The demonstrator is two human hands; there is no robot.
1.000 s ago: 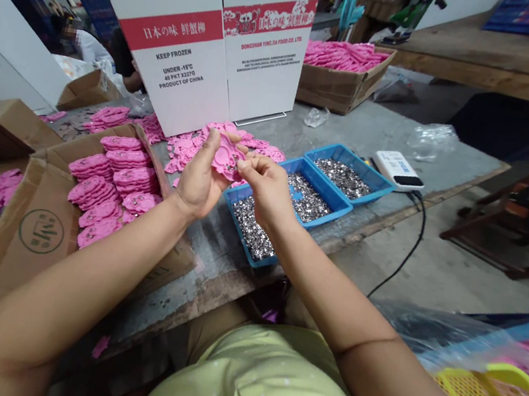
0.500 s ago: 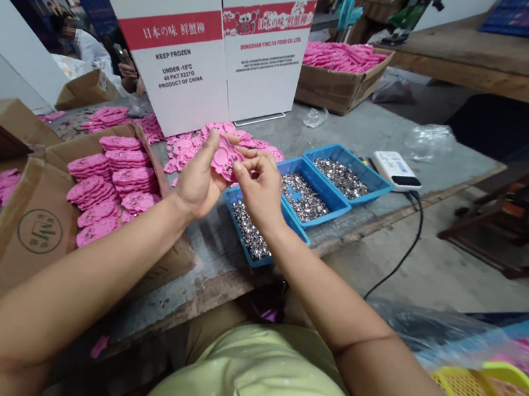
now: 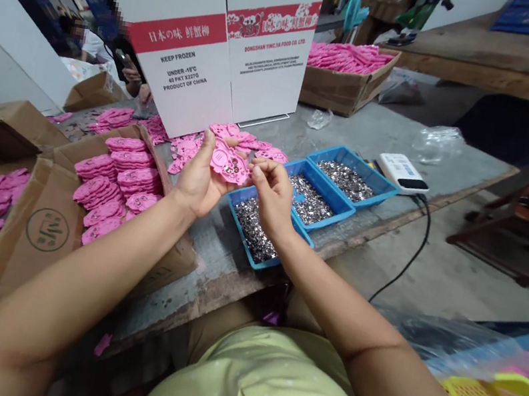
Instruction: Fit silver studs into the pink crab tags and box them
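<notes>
My left hand [image 3: 199,182] is closed around a pink plastic piece [image 3: 224,159], thumb along its near-left edge, recessed face up. Small shiny metal bits sit in the right part of that face. Just off the piece's right edge is my right hand [image 3: 272,199], thumb and fingers pinched together; whatever is between the fingertips is too small to make out. Below that hand stands a blue tray [image 3: 249,231] of small metal parts. Two more blue trays, the middle one [image 3: 317,200] and the far one [image 3: 349,180], hold similar parts.
A cardboard box [image 3: 51,216] with stacked pink pieces [image 3: 115,183] stands at left. Loose pink pieces lie before a tall white carton [image 3: 183,76]. A white device [image 3: 403,174] with a black cable sits near the table's right edge. Another person's hand [image 3: 131,71] shows behind the carton.
My right hand has drawn back slightly to the right from the pink piece. The piece's face is turned more into view, showing more metal bits. The whole view has shifted a little.
</notes>
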